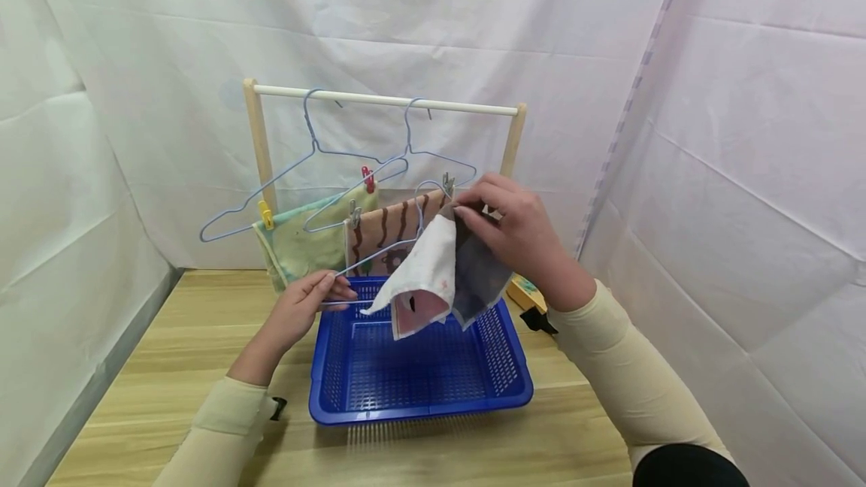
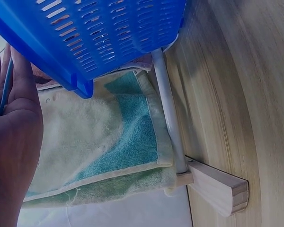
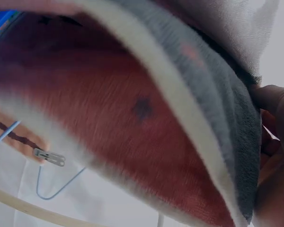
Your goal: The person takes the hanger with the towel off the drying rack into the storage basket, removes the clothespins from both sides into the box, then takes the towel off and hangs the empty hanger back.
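Observation:
My left hand [image 1: 306, 307] holds the end of a blue wire hanger [image 1: 379, 252] above the basket; in the left wrist view the wire [image 2: 7, 85] crosses its fingers. My right hand [image 1: 516, 225] pinches the top edge of a small towel [image 1: 428, 261], pale outside, pink inside, with a grey part. The towel hangs at the right side of the hanger and hides that side, so I cannot tell how the two meet. In the right wrist view the towel's pink side [image 3: 118, 99] with a dark star fills much of the frame.
A blue basket [image 1: 419, 415] stands on the wooden table below the hands. Behind it a rack [image 1: 386, 98] carries two hangers, with a green towel [image 1: 318, 235] and a brown-striped towel [image 1: 379, 228] clipped on. A yellow object [image 1: 526, 293] lies right of the basket.

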Demonstrator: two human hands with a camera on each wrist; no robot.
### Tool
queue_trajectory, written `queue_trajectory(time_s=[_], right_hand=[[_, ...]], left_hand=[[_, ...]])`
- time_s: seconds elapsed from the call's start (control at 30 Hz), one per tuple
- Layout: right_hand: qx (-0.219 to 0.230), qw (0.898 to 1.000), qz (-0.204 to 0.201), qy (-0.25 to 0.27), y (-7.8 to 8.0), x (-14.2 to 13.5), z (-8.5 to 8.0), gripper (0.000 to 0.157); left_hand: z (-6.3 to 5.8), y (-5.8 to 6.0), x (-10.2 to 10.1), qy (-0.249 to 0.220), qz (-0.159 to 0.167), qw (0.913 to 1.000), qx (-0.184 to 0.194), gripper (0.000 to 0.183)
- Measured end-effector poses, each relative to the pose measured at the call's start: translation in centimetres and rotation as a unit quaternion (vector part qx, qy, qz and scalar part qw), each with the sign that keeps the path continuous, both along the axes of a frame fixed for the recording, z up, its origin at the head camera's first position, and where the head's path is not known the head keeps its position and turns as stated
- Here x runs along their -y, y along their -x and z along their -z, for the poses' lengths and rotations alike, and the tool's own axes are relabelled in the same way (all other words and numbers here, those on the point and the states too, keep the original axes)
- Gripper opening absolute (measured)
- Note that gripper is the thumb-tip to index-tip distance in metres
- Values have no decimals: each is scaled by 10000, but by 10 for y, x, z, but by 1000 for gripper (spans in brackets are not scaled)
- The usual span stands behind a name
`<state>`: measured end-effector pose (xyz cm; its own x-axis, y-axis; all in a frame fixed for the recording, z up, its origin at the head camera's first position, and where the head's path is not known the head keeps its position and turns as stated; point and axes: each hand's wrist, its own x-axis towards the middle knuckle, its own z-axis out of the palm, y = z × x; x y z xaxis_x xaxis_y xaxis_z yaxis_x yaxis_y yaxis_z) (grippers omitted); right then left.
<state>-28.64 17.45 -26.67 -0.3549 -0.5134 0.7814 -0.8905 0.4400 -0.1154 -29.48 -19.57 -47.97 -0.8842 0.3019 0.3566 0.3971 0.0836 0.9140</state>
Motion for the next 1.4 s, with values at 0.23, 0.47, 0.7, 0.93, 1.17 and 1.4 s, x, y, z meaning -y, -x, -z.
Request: queue_trajectory(time_s=[0.23, 0.47, 0.7, 0.93, 1.17, 1.4], right_hand=[[51, 9999, -114, 87, -10, -4, -4, 10], [183, 9996, -200, 92, -14, -6, -2, 12], [278, 9987, -296, -294, -11, -8, 12, 12], [494, 9961, -467, -558, -4, -8, 38, 13], [617, 9934, -383, -890, 8, -9, 59, 11], [648, 9914, -158, -1125, 18, -8, 78, 10]], left_hand=[[0, 0, -1, 22, -71, 10000, 2, 45], [-3, 0, 0, 78, -124, 9999, 43, 46], [-2, 2, 1, 63, -118, 9999, 8, 44], [-3, 1, 0, 87, -150, 9998, 70, 45], [-4, 1, -1, 131, -182, 9997, 72, 46], [-4, 2, -2, 147, -211, 9997, 33, 48]])
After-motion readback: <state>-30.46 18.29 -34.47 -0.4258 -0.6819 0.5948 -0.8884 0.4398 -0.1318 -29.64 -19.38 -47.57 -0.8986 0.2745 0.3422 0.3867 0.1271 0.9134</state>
